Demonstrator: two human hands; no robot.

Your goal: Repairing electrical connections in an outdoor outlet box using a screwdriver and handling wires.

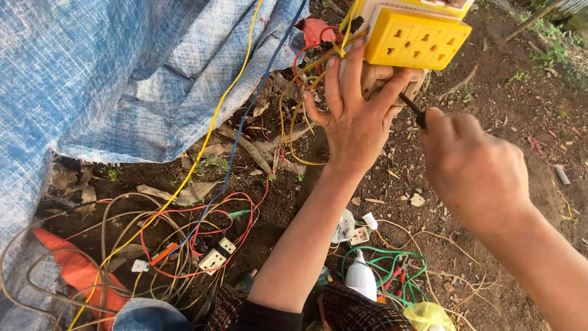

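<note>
A yellow socket block [418,38] with several outlets is fixed at the top of the view, with a beige part [378,76] under it. My left hand [354,113] reaches up and grips that beige part, thumb on its right side. Yellow and red wires [306,67] run up behind my fingers into the block. My right hand [474,168] is closed around a dark-handled screwdriver [411,106], whose shaft points up-left at the underside of the block, close to my left thumb.
A blue woven tarp [122,73] covers the upper left. Tangled red, yellow, brown and blue wires [184,233] with small white sockets [215,255] lie on the dirt below. Green wire [386,260], a white bulb [361,276] and a yellow bag [427,315] sit near my lap.
</note>
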